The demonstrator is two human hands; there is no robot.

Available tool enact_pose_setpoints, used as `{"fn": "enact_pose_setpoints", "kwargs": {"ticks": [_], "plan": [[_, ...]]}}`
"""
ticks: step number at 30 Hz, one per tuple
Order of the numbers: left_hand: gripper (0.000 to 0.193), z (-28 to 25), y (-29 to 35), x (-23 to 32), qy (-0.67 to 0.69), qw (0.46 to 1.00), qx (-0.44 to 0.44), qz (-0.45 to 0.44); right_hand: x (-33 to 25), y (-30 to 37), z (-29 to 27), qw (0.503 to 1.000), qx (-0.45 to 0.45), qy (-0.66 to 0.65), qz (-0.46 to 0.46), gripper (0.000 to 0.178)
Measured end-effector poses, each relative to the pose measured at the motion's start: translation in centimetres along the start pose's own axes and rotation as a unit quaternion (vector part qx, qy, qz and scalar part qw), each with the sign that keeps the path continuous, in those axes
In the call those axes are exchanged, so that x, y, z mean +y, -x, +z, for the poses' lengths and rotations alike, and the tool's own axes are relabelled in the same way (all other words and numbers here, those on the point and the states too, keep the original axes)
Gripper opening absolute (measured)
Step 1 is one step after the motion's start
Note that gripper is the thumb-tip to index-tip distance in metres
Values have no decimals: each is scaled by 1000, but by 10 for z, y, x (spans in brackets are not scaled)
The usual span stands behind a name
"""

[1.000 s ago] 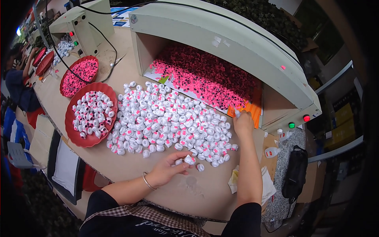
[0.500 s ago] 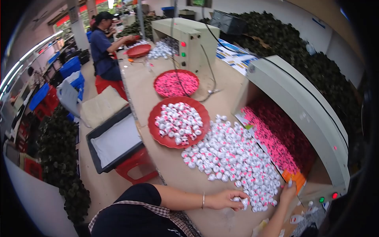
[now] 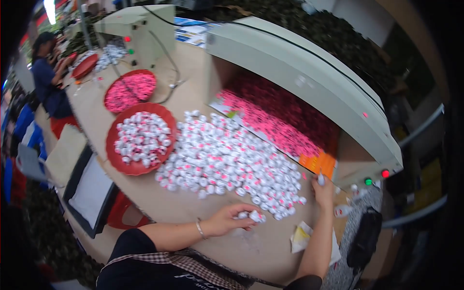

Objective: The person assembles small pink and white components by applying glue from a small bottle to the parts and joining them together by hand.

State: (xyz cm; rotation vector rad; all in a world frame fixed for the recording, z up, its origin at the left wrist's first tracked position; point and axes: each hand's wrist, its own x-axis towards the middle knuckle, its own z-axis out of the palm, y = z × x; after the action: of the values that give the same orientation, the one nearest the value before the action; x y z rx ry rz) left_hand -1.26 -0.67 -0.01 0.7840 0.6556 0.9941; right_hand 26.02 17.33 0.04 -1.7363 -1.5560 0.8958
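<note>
At the near edge of a wide pile of small white round pieces with pink spots [image 3: 217,154], my left hand [image 3: 231,218] is closed around a few of the same white pieces [image 3: 255,216]. My right hand [image 3: 324,192] is closed at the pile's right side, beside an orange card [image 3: 319,162]. A small whitish tip [image 3: 321,180] sticks out of its fingers; the rest of that thing is hidden. Behind the pile, many small pink pieces [image 3: 280,128] cover the floor of a pale box-shaped machine [image 3: 295,53].
A red plate [image 3: 112,152] of white pieces stands left of the pile, with a plate of pink bits [image 3: 130,89] beyond it. Crumpled paper [image 3: 300,237] lies by my right forearm. A dark tray [image 3: 92,193] sits left of the table. Another person [image 3: 48,77] works at the far left.
The view has swung right, so the table and plates now sit further left. My left hand still holds white pieces; my right hand stays by the orange card.
</note>
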Motion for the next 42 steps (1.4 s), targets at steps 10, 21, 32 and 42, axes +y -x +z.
{"fn": "enact_pose_setpoints", "kwargs": {"ticks": [10, 21, 32, 42], "plan": [[33, 6, -8, -6, 13, 1000, -11, -24, 8, 2, 9, 939, 81, 234, -238, 14], [33, 16, -6, 4, 1, 1000, -21, -12, -55, 145, 25, 893, -162, -413, 68, 10], [34, 15, -4, 2, -24, 999, -28, 14, -46, 177, 52, 885, -104, -454, 21, 30], [34, 17, -2, 1, -74, 997, -19, 7, -56, 184, 46, 925, -77, -372, 14, 18]]}}
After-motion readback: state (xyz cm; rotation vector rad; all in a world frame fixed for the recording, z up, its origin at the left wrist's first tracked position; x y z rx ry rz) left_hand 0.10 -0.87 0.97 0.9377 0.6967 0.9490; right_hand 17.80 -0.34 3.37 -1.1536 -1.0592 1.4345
